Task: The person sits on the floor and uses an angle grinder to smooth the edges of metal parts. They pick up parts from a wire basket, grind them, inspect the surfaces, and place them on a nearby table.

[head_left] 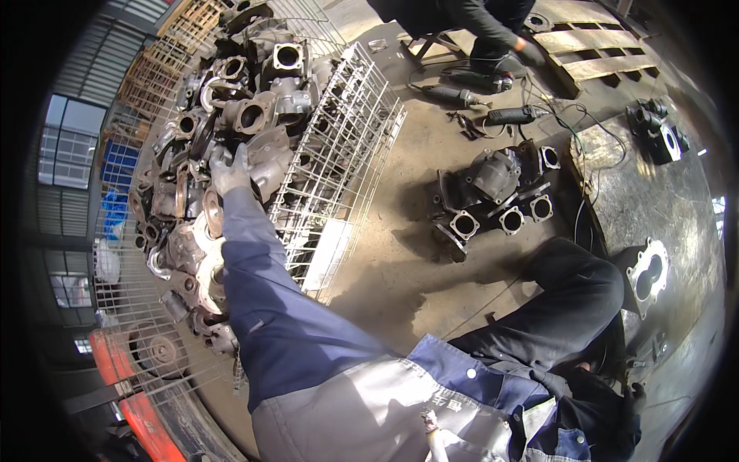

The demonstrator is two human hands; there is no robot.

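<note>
My left hand (pixel 229 171), in a pale grey work glove, reaches over the heap in a wire mesh basket (pixel 350 146). Its thumb and fingers are spread apart among the castings, and the fingertips are partly hidden. Beside the thumb lies a grey-brown metal casting (pixel 269 162); I see no casting lifted off the heap. Just beyond the hand sits a flanged housing (pixel 250 115) with a round bore. My right hand cannot be made out; dark clothing and shadow fill the lower right.
Several flanged castings (pixel 493 189) stand on the concrete floor. Power tools (pixel 512 115) with cables lie behind them, near another person's gloved hand (pixel 530 52) and a wooden pallet (pixel 589 38). On the metal-topped table (pixel 616 192) at right rests a flange plate (pixel 648 276).
</note>
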